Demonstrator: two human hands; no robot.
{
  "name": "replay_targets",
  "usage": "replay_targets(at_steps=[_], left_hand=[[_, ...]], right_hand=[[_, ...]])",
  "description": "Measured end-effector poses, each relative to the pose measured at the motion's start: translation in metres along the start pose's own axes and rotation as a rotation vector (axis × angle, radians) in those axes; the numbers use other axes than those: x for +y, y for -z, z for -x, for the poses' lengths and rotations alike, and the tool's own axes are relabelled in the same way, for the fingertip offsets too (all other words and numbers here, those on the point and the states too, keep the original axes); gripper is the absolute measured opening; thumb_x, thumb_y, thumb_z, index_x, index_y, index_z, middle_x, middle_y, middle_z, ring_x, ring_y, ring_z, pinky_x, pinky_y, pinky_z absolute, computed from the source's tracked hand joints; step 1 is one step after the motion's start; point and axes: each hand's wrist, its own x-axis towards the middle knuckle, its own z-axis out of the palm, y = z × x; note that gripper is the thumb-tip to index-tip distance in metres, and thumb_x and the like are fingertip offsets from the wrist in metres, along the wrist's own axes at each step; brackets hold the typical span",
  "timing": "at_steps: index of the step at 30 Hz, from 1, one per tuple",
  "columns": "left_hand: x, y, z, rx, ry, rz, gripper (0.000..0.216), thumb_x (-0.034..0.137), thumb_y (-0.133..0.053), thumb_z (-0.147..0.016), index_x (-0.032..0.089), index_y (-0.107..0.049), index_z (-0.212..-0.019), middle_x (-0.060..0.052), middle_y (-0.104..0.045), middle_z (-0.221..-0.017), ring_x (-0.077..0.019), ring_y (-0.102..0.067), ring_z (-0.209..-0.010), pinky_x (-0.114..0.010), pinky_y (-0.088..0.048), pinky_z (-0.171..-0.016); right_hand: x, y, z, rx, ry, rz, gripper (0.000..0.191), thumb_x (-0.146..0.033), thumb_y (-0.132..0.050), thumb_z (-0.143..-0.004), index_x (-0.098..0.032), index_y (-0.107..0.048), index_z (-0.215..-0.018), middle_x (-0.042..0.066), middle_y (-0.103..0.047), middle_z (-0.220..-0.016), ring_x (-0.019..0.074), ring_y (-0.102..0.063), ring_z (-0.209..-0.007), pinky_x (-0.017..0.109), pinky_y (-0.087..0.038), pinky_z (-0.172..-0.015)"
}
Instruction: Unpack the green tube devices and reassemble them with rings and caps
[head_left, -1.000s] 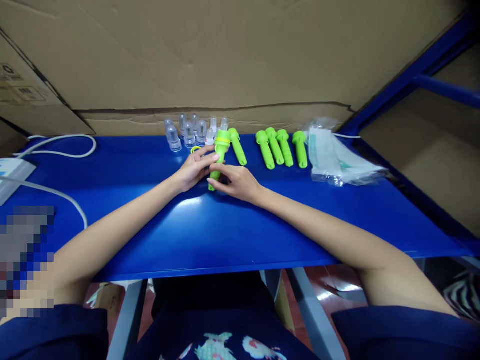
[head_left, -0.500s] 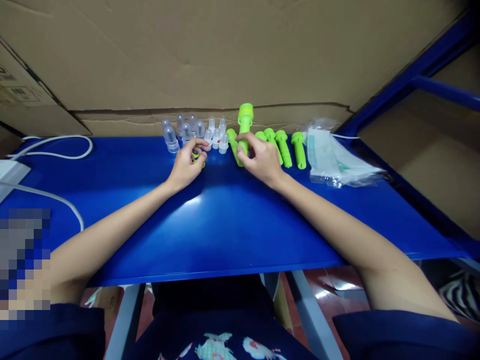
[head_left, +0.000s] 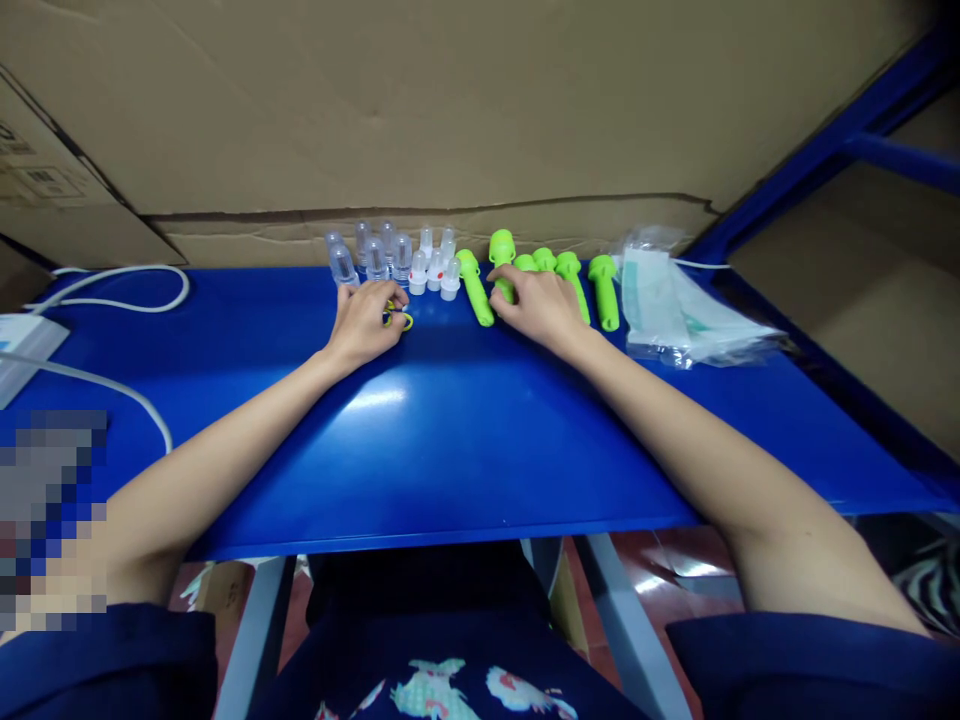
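Observation:
My right hand (head_left: pixel 541 305) curls around a lime-green flashlight-shaped tube (head_left: pixel 502 246), its wide head upward. Just left of it another green tube (head_left: pixel 475 288) leans at a slant, and several more, such as the rightmost green tube (head_left: pixel 604 293), line up beside and behind the hand. My left hand (head_left: pixel 367 320) is low at the table with fingers curled over small yellow rings (head_left: pixel 405 322); what its fingertips pinch is too small to make out. Right behind it stand several clear domed plastic pieces (head_left: pixel 376 260), and beside them smaller clear domes with white bases (head_left: pixel 450 280).
Clear plastic bags with white-green contents (head_left: pixel 675 305) lie right of the green tubes on the blue table (head_left: pixel 435 440). A white cable (head_left: pixel 127 305) and a white box (head_left: pixel 30 350) are at the left. A cardboard wall (head_left: pixel 420 120) closes off the back.
My right hand has lowered the green tube and shifted slightly right, away from the leaning tube. My left hand has come down over the yellow rings, its fingers more curled.

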Motion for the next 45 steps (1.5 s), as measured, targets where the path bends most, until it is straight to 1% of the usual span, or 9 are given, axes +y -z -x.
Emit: replay_targets(at_steps=[8, 13, 16, 19, 25, 28, 33, 39, 45], left_hand=[[-0.005, 0.000, 0.000, -0.007, -0.047, -0.072, 0.006, 0.024, -0.062, -0.082, 0.021, -0.064, -0.087, -0.007, -0.076, -0.099, -0.0322, -0.064, -0.106, -0.057, -0.031, -0.108], [-0.004, 0.001, 0.002, 0.001, -0.100, -0.093, 0.013, 0.026, -0.061, -0.085, 0.021, -0.063, -0.097, -0.010, -0.073, -0.103, -0.0322, -0.063, -0.109, -0.055, -0.032, -0.107], [-0.001, 0.000, 0.003, -0.001, -0.159, -0.102, 0.013, 0.033, -0.064, -0.088, 0.021, -0.060, -0.087, -0.010, -0.070, -0.102, -0.0331, -0.060, -0.110, -0.057, -0.030, -0.111], [0.000, -0.002, 0.004, -0.039, -0.186, -0.121, 0.020, 0.035, -0.067, -0.086, 0.020, -0.057, -0.078, -0.011, -0.069, -0.103, -0.0350, -0.059, -0.112, -0.060, -0.027, -0.113], [0.000, -0.003, 0.004, -0.037, -0.156, -0.131, 0.017, 0.030, -0.053, -0.096, 0.019, -0.061, -0.085, -0.015, -0.069, -0.111, -0.0362, -0.059, -0.118, -0.059, -0.028, -0.113], [0.002, -0.002, 0.004, 0.004, -0.149, -0.054, 0.022, 0.037, -0.050, -0.100, 0.020, -0.063, -0.095, -0.014, -0.069, -0.113, -0.0358, -0.058, -0.119, -0.057, -0.027, -0.115], [0.005, -0.006, 0.004, 0.069, -0.094, 0.197, 0.036, 0.056, -0.051, -0.102, 0.023, -0.062, -0.095, -0.009, -0.071, -0.102, -0.0302, -0.063, -0.109, -0.053, -0.026, -0.120], [-0.005, -0.015, -0.004, 0.192, 0.106, 0.568, 0.062, 0.083, -0.048, -0.093, 0.022, -0.058, -0.087, -0.007, -0.070, -0.093, -0.0236, -0.065, -0.095, -0.048, -0.035, -0.119], [-0.009, -0.014, -0.008, 0.244, 0.155, 0.766, 0.065, 0.087, -0.055, -0.086, 0.023, -0.057, -0.086, -0.010, -0.071, -0.102, -0.0258, -0.064, -0.110, -0.042, -0.046, -0.110]], right_hand=[[0.011, -0.010, -0.008, 0.006, -0.004, 0.058, 0.054, -0.035, -0.055, -0.096, -0.015, -0.065, -0.145, 0.019, -0.076, -0.100, 0.0348, -0.067, -0.085, 0.042, -0.047, -0.072], [0.009, -0.013, -0.005, 0.049, -0.028, 0.091, 0.051, -0.038, -0.051, -0.100, -0.010, -0.065, -0.139, 0.023, -0.073, -0.114, 0.0360, -0.067, -0.089, 0.044, -0.049, -0.073], [0.005, -0.016, -0.001, 0.138, 0.054, 0.065, 0.051, -0.038, -0.040, -0.105, -0.010, -0.064, -0.140, 0.024, -0.069, -0.122, 0.0364, -0.065, -0.101, 0.042, -0.048, -0.076], [-0.003, -0.020, 0.004, 0.110, 0.204, 0.051, 0.051, -0.035, -0.035, -0.107, -0.014, -0.066, -0.142, 0.021, -0.068, -0.122, 0.0351, -0.063, -0.110, 0.040, -0.046, -0.081], [-0.017, -0.017, 0.010, 0.044, 0.210, 0.120, 0.053, -0.037, -0.030, -0.109, -0.011, -0.076, -0.120, 0.021, -0.073, -0.105, 0.0334, -0.066, -0.097, 0.043, -0.043, -0.086], [-0.019, -0.014, 0.011, 0.040, 0.113, 0.125, 0.052, -0.038, -0.029, -0.110, -0.010, -0.073, -0.118, 0.020, -0.075, -0.094, 0.0323, -0.068, -0.086, 0.043, -0.043, -0.085], [-0.017, -0.016, 0.008, 0.044, 0.011, 0.080, 0.053, -0.053, -0.050, -0.102, -0.010, -0.063, -0.131, 0.018, -0.075, -0.089, 0.0348, -0.069, -0.081, 0.042, -0.048, -0.074], [-0.020, -0.016, 0.010, -0.037, -0.038, -0.083, 0.052, -0.035, -0.054, -0.096, -0.011, -0.053, -0.142, 0.017, -0.076, -0.094, 0.0373, -0.070, -0.083, 0.046, -0.052, -0.075], [-0.021, -0.023, 0.018, 0.151, 0.046, -0.280, 0.061, -0.042, -0.039, -0.105, -0.011, -0.039, -0.157, 0.017, -0.074, -0.100, 0.0306, -0.071, -0.079, 0.043, -0.055, -0.074]])
